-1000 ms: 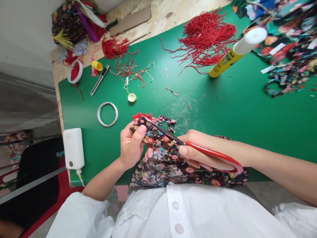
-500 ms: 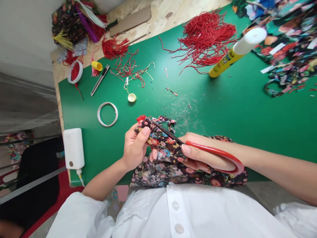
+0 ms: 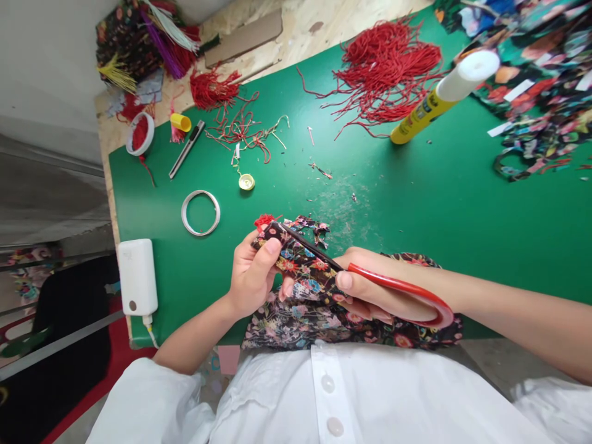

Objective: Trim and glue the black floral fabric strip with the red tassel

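Little has shifted since half a second ago: both hands and the blades sit almost exactly where they were. Nearest, a white shirt (image 3: 351, 401) fills the bottom edge. Left hand (image 3: 250, 277) pinches the floral fabric (image 3: 305, 290) shut between thumb and fingers, holding its folded end up over the green mat (image 3: 416, 203). Right hand (image 3: 370, 290) is closed through the red-handled scissors (image 3: 370, 280), blades lying along the cloth (nearly together, tips by the left thumb). White power bank (image 3: 137, 277) sits at the mat's left edge, a metal ring (image 3: 200, 213) beyond it. Farther off: glue stick (image 3: 444, 95) lying tilted, red cord pile (image 3: 388, 68) just beside it.
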The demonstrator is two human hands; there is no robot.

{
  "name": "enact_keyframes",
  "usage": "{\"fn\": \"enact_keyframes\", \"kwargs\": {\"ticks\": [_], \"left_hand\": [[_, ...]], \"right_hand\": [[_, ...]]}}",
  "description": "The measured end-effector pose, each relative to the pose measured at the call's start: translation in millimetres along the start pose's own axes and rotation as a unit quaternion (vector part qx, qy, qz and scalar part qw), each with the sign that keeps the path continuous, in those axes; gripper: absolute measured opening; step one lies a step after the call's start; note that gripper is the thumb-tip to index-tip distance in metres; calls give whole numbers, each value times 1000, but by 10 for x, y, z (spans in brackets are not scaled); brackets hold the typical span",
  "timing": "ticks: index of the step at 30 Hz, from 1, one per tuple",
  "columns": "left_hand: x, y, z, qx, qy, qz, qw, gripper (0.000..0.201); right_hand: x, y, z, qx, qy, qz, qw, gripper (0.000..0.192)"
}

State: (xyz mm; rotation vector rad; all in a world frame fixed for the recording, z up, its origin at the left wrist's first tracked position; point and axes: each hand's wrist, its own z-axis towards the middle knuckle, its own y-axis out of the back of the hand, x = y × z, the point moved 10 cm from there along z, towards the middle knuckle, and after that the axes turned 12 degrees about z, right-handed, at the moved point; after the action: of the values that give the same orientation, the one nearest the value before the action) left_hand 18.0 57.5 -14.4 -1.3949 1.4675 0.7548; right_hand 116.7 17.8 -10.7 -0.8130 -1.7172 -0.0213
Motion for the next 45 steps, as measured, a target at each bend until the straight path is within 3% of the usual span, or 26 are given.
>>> {"fn": "enact_keyframes", "kwargs": {"ticks": [14,24,39,45], "left_hand": [[-55,-40,21,20,-30,-16,999,30],[-36,-56,-14,44,-47,20,998,26],[-62,-98,-21,54,-57,7,997,21],[-29,-79,-30,53,-48,31,997,25]], "right_hand": [[-80,43,-26,-54,-55,-13,997,81],[141,75,-23,-33,50,-28,998,66],[106,21,-26,5,45,-9,999,65],[131,44,-17,4,67,-51,996,66]]}}
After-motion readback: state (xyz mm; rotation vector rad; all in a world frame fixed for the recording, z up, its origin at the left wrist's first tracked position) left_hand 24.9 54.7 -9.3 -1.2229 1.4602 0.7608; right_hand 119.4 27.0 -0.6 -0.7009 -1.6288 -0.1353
